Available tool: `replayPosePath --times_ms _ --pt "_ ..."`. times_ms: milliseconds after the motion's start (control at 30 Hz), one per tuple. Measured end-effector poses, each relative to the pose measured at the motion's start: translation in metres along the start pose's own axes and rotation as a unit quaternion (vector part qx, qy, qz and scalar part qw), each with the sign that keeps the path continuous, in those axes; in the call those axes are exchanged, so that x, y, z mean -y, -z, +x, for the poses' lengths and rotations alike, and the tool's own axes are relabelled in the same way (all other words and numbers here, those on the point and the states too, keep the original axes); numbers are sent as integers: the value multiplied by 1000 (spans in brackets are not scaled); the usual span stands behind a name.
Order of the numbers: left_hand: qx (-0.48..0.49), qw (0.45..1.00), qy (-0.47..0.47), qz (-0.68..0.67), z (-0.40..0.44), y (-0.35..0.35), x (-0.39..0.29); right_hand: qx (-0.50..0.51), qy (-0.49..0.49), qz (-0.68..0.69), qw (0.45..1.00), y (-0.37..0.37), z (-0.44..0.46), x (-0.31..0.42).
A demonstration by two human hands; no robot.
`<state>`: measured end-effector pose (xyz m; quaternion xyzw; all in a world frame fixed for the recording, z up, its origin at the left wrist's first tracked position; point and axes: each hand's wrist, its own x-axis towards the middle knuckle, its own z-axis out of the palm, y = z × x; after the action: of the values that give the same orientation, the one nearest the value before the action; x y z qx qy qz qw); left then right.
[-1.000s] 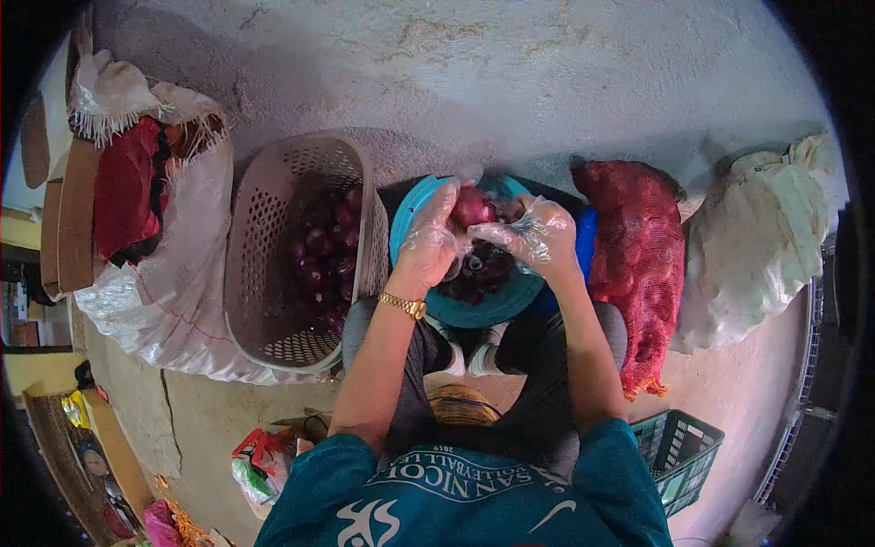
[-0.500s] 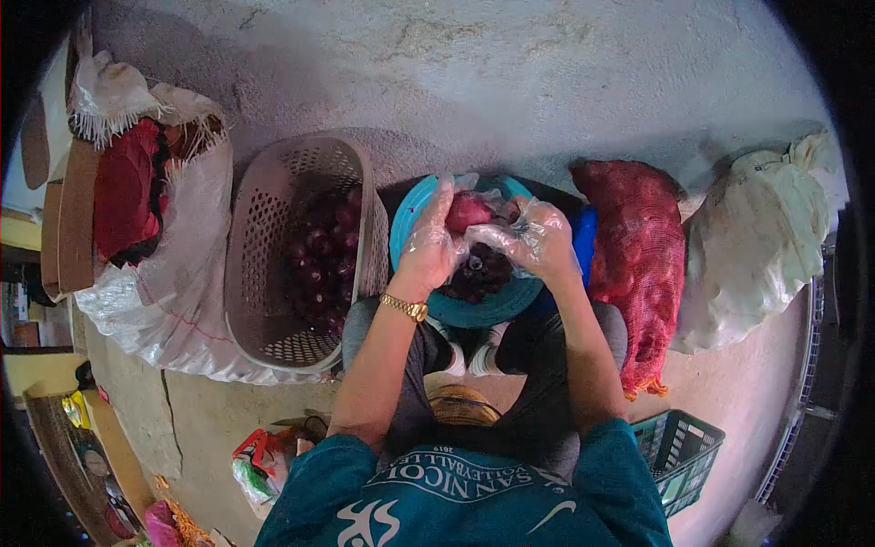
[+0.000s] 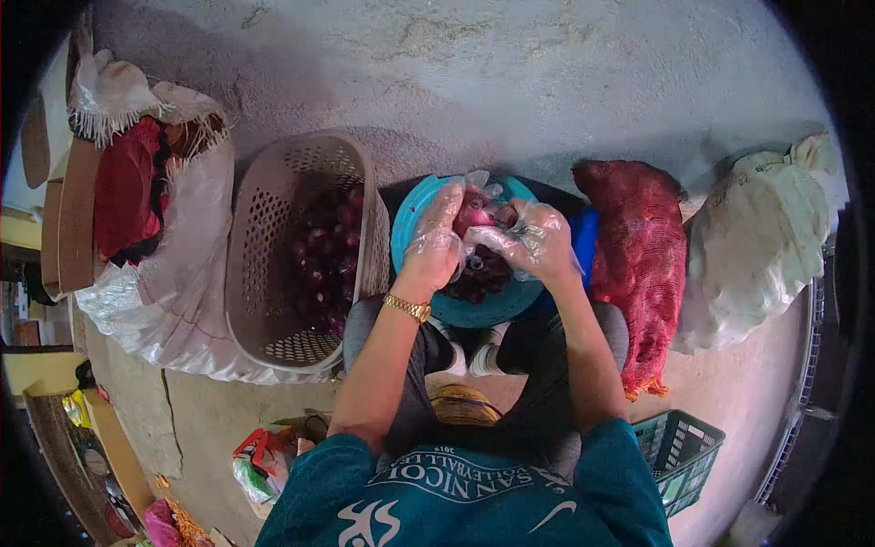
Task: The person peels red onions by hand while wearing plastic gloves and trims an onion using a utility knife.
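Observation:
Over the turquoise basin [image 3: 499, 314], both my hands wear clear plastic gloves. My left hand [image 3: 433, 244] is wrapped round a red onion [image 3: 472, 213] from its left side. My right hand [image 3: 538, 239] touches the same onion from the right, its fingers bent and its thumb reaching toward the left hand. What lies between the right fingertips is too small to make out. Dark red peelings [image 3: 483, 279] lie in the basin below the hands.
Left of the basin stands a beige basket [image 3: 260, 264] holding red onions [image 3: 321, 260]. A red mesh sack [image 3: 638, 260] and a pale sack [image 3: 752, 251] stand to the right. A green crate [image 3: 679, 456] is at lower right, a white sack [image 3: 187, 264] at far left.
The fingers of my right hand have curled closer to the onion, and the onion has turned slightly in my left hand. The arms have hardly moved.

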<state>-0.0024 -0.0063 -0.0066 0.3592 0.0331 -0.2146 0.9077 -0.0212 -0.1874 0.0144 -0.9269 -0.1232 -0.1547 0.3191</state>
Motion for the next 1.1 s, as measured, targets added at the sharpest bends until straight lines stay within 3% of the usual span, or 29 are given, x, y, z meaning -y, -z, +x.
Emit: replayPosePath --times_ms 367,567,733,867,1100 --pt "5 999 -10 31 -4 -4 -2 53 -76 70 993 3 1 8" --pt "31 999 6 29 -6 -6 -6 -9 9 83 996 -15 -6 -15" --pt "-1 999 8 54 -10 -15 -10 116 -85 71 987 8 2 2" --pt "-2 999 31 44 -6 -4 -5 97 -80 81 989 9 1 7" --pt "-32 999 -6 34 2 9 -3 91 71 26 993 5 -2 5"
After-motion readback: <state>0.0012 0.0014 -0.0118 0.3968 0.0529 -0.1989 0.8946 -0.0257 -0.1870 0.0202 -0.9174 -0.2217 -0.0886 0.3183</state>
